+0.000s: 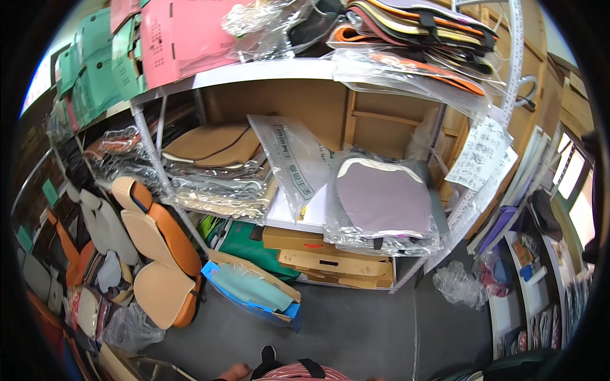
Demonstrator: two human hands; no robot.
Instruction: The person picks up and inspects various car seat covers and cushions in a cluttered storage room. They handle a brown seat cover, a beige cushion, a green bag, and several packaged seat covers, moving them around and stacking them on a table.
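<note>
At the bottom edge, my left hand [237, 370] hangs low beside my dark trouser leg, above the grey floor. Its fingers look curled, but the hand is small and partly cut off. Only a sliver of my right hand [375, 379] shows at the lower rim; what it does is hidden. Before me stands a metal shelf rack. On its middle shelf [312, 202] lies a purple-grey seat cushion [383, 197] in clear plastic. A printed plastic bag [288, 157] rests beside it, next to a brown folded seat cover [209, 145] atop a bagged stack.
Pink boxes [190, 38] and bagged seat mats [419, 28] fill the top shelf. Cardboard boxes [333, 264] sit below. An open blue box [252, 290] and a covered car seat [162, 252] stand on the floor [343, 328]. A plastic bag [460, 283] lies right.
</note>
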